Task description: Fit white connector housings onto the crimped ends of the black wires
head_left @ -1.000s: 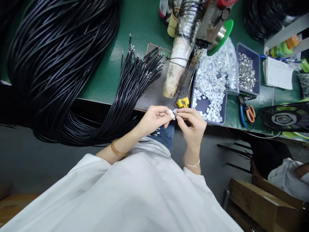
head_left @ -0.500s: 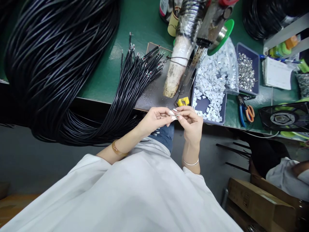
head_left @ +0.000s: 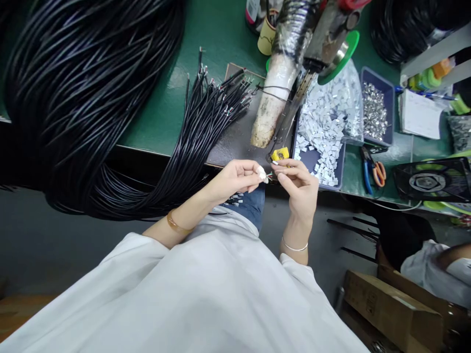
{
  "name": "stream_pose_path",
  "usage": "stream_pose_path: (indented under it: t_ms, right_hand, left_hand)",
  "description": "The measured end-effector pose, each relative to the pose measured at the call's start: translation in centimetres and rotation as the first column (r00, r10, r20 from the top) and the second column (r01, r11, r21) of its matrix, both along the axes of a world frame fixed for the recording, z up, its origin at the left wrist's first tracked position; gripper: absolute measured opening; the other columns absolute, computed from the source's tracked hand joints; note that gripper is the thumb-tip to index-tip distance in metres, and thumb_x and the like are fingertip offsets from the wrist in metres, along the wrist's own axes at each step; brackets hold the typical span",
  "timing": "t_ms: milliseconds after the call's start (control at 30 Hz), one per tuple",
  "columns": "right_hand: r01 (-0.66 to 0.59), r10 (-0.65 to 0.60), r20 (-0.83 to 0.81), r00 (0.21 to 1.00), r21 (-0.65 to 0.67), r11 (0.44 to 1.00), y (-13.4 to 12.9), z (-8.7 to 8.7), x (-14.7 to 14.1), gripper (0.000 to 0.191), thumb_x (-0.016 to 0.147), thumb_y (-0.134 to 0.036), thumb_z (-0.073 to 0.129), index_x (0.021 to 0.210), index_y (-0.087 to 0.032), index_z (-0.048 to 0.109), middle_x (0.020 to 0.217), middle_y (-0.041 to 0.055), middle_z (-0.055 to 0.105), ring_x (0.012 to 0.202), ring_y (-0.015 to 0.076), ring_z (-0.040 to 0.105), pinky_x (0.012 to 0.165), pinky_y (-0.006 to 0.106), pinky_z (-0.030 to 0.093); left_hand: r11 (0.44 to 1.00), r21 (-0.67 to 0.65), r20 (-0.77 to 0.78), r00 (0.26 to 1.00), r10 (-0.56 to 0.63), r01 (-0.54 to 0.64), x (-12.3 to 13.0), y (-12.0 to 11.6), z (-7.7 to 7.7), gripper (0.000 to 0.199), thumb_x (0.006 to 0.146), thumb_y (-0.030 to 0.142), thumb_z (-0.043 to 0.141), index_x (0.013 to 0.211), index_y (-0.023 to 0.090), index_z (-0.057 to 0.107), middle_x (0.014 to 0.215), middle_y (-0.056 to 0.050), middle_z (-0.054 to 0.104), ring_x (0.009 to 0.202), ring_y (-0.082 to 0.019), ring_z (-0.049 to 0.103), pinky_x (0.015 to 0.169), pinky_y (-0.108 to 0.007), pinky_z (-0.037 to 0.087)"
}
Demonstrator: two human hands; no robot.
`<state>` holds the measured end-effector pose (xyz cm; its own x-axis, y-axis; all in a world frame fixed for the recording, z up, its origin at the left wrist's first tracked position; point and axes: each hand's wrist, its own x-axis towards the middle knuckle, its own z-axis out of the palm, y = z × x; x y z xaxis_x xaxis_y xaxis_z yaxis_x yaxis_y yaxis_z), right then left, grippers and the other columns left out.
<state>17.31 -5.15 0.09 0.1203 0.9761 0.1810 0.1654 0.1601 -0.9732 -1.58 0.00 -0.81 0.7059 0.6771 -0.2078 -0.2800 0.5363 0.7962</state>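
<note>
My left hand (head_left: 241,177) is closed in a pinch around a thin cable end, with white coverings on its fingertips. Short red and green wires (head_left: 270,176) stick out past those fingertips toward the right. Beside them, my right hand (head_left: 299,185) has its fingers bent, and a small white piece (head_left: 275,162) shows at the index fingertip. The thumb lies a little below that piece, near the wire tips. Under my left wrist, several white-ended pieces (head_left: 235,198) rest by my lap. A bundle of black cables (head_left: 187,132) with stripped ends lies on the bench to the left.
A tray (head_left: 342,166) of white connectors and a bin (head_left: 392,105) of metal parts stand right. Pliers (head_left: 371,169) and a fan (head_left: 430,181) lie further right. A wrapped tube (head_left: 274,83) hangs ahead. Another person's sleeve (head_left: 423,267) shows at right, near a cardboard box (head_left: 393,299).
My hands have drawn apart: the right hand shifted right with the white piece, away from the wire ends. The red and green wires now show beyond my left fingertips.
</note>
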Motion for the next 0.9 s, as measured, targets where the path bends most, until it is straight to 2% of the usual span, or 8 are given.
stream_pose_path:
  t_ms: [67,133,367,467,533,633,767,900]
  right_hand:
    - [0.110,-0.116,0.080,0.990,0.074,0.991,-0.3,0.4,-0.7,0.016,0.083,-0.017,0.071,0.092,-0.029,0.077,0.101,0.0008,0.072,0.097,0.0143,0.072,0.089,0.033,0.062]
    - [0.126,-0.142,0.166,0.976,0.105,0.987,-0.6,0.7,-1.3,0.017,0.084,-0.018,0.071,0.095,-0.030,0.077,0.100,0.0015,0.072,0.097,0.0157,0.071,0.085,0.034,0.063]
    - [0.088,-0.153,0.387,0.909,0.181,0.980,-1.0,1.4,-2.3,0.010,0.084,-0.018,0.071,0.090,-0.025,0.075,0.100,0.0027,0.074,0.098,0.0171,0.070,0.092,0.039,0.059]
    - [0.096,-0.145,0.366,0.919,0.148,0.984,-0.9,0.9,-2.4,0.006,0.087,-0.019,0.066,0.087,-0.022,0.072,0.102,0.0038,0.073,0.099,0.0175,0.071,0.090,0.038,0.060]
    - [0.110,-0.140,0.277,0.950,0.123,0.986,-0.7,0.4,-2.4,0.007,0.089,-0.021,0.063,0.085,-0.021,0.069,0.104,0.0044,0.072,0.098,0.0173,0.072,0.087,0.035,0.061]
    - [0.215,-0.233,0.128,0.964,0.145,0.966,-0.3,0.0,-2.5,0.009,0.093,-0.022,0.057,0.088,-0.019,0.064,0.102,0.0043,0.071,0.092,0.0155,0.074,0.082,0.032,0.063]
    - [0.336,-0.399,0.133,0.907,0.344,0.877,-0.4,0.5,-2.9,0.012,0.096,-0.018,0.051,0.097,-0.021,0.063,0.097,0.0026,0.072,0.088,0.0147,0.074,0.080,0.033,0.064]
    - [0.151,-0.418,0.398,0.817,0.551,0.820,-1.1,0.8,-3.3,0.018,0.087,-0.010,0.065,0.098,-0.024,0.067,0.099,0.0014,0.075,0.092,0.0153,0.073,0.083,0.033,0.063]
  left_hand:
    - [0.993,0.022,-0.006,0.993,0.114,-0.114,0.3,-0.2,0.2,0.029,0.075,0.037,0.080,0.077,0.013,0.064,0.053,0.004,0.052,0.045,-0.003,0.037,0.043,-0.017,0.018]
    - [0.983,0.065,-0.009,0.985,0.174,-0.173,0.5,-0.2,0.4,0.029,0.074,0.036,0.080,0.074,0.013,0.063,0.056,0.004,0.052,0.047,-0.004,0.042,0.044,-0.017,0.024]
    - [0.971,0.164,-0.131,0.971,0.198,-0.176,0.7,-0.5,0.4,0.023,0.072,0.030,0.079,0.071,0.012,0.063,0.057,0.004,0.052,0.051,-0.004,0.043,0.050,-0.018,0.033]
    - [0.967,0.184,-0.134,0.970,0.205,-0.179,1.0,-0.7,0.2,0.019,0.072,0.027,0.077,0.069,0.011,0.065,0.061,0.003,0.056,0.056,-0.005,0.046,0.055,-0.018,0.036]
    - [0.962,0.186,-0.121,0.967,0.225,-0.201,1.3,-0.7,0.2,0.017,0.073,0.027,0.076,0.070,0.011,0.069,0.063,0.001,0.060,0.059,-0.005,0.049,0.058,-0.018,0.038]
    - [0.948,0.186,-0.090,0.957,0.277,-0.257,1.7,-0.6,0.2,0.014,0.073,0.026,0.077,0.073,0.012,0.074,0.071,-0.001,0.069,0.066,-0.008,0.058,0.066,-0.020,0.045]
    - [0.931,0.178,-0.083,0.938,0.337,-0.318,1.8,-0.3,0.2,0.012,0.071,0.025,0.079,0.075,0.014,0.079,0.076,-0.003,0.075,0.070,-0.010,0.064,0.072,-0.023,0.050]
    - [0.923,0.182,-0.072,0.931,0.357,-0.339,1.7,-0.1,0.4,0.012,0.069,0.025,0.080,0.073,0.014,0.077,0.070,-0.001,0.073,0.064,-0.009,0.061,0.067,-0.022,0.048]
